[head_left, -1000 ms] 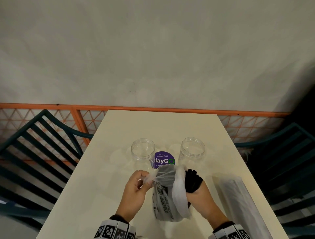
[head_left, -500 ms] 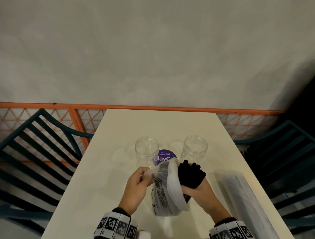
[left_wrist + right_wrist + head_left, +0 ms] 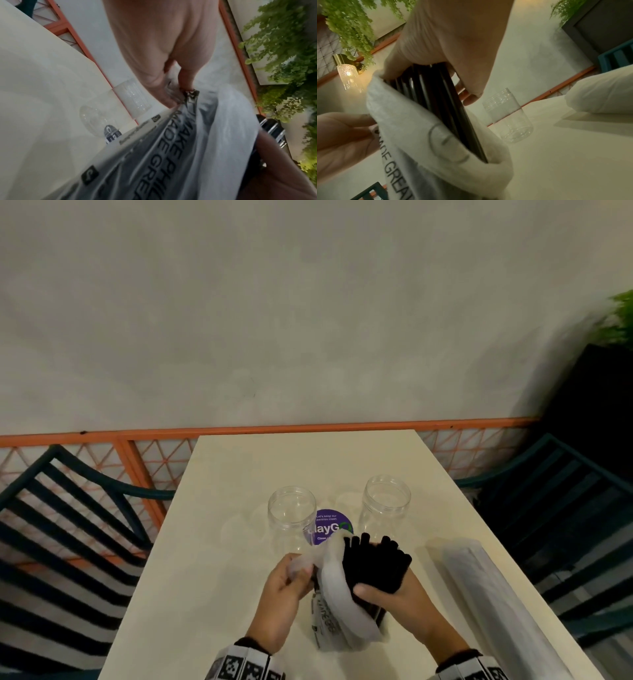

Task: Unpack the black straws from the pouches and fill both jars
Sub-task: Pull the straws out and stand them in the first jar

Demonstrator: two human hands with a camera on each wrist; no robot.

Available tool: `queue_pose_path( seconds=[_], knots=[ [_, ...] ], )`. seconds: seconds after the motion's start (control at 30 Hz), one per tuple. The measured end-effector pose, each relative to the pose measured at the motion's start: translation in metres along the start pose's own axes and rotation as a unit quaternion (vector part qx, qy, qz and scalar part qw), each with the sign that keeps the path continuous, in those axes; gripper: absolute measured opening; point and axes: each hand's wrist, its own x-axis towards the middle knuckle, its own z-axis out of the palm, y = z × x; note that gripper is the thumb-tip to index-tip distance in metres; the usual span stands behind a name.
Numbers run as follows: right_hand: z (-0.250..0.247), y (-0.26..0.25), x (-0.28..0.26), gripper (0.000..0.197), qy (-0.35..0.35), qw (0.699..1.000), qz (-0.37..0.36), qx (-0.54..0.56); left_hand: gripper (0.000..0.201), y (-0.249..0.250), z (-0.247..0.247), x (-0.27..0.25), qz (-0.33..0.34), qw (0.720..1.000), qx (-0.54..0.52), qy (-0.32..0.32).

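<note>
A bundle of black straws (image 3: 371,566) sticks halfway out of a translucent printed pouch (image 3: 337,601) near the table's front. My right hand (image 3: 383,589) grips the bundle, which shows as dark rods (image 3: 435,102) in the right wrist view. My left hand (image 3: 294,577) pinches the pouch's open rim (image 3: 187,94). Two clear jars stand behind with nothing in them, the left jar (image 3: 292,517) and the right jar (image 3: 386,505). A second pouch (image 3: 479,587), whitish and long, lies at the right.
A purple round sticker (image 3: 327,527) sits on the cream table (image 3: 239,508) between the jars. Dark teal slatted chairs stand at the left (image 3: 68,529) and right (image 3: 565,508). An orange railing (image 3: 137,436) runs behind the table.
My right hand has drawn the straw bundle further up and out of the pouch, toward the right jar. The left hand still holds the pouch rim.
</note>
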Motion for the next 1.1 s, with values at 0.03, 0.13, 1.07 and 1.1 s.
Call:
queue_pose_path(
  seconds=[0.03,0.13,1.07,1.1],
  knots=[
    [-0.001,0.001,-0.002,0.104,-0.003,1.0,0.001,-0.003,0.012,-0.002,0.001,0.0,-0.007,1.0,-0.024,0.01],
    [0.0,-0.004,-0.011,0.091,-0.051,0.998,-0.013,-0.025,0.015,-0.007,0.001,0.001,-0.022,0.995,-0.087,0.036],
    [0.003,0.032,0.0,0.079,-0.095,0.981,-0.01,-0.17,0.02,-0.003,-0.009,0.016,-0.087,0.995,-0.036,0.019],
    [0.002,0.032,0.001,0.079,-0.103,0.98,-0.015,-0.172,0.02,-0.005,-0.008,0.015,-0.091,0.995,-0.028,0.03]
  ],
)
